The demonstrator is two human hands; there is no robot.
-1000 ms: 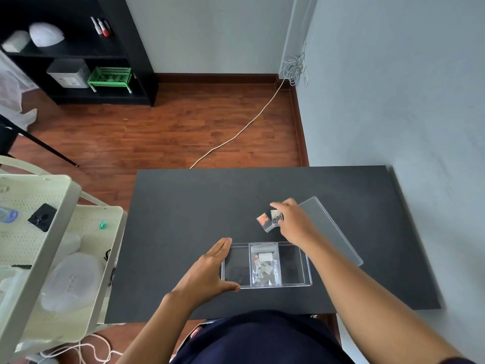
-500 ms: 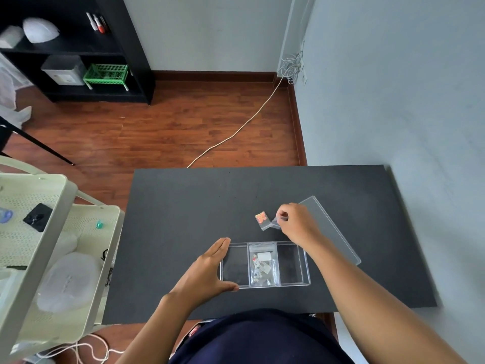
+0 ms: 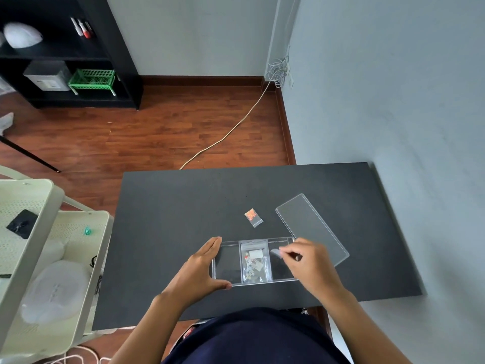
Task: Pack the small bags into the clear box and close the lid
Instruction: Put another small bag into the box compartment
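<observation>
Two hands at the near edge of the black table (image 3: 168,206), both on the job. Left hand (image 3: 200,271) is spread flat-open with the thumb along the front wall and fingers up the left end of the clear box (image 3: 227,269): likely bracing it so it doesn't slide while the other hand loads. It grips nothing.

Right hand (image 3: 307,264) pinches a small bag (image 3: 276,253) between fingertips, over the box's right compartment; the bag is blurred, so its contents and orientation can't be read. Probably mid-drop into that compartment.

Box long axis runs left-right, parallel to the near table edge, three compartments in a row. Middle compartment already has a filled bag (image 3: 255,261) lying flat, long axis front-to-back, zip end away from the person. Left compartment looks empty.

Farther out, one bag with orange bits (image 3: 252,217) lies loose on the table, well apart from the box, skewed diagonally. Not packed yet.

Lid (image 3: 312,229) lies flat to the right and beyond the box, long axis diagonal, near end just behind the right hand; parked within that hand's reach, presumably for closing last.

Judgement: roughly half done, with one bag plus the lid to go.
</observation>
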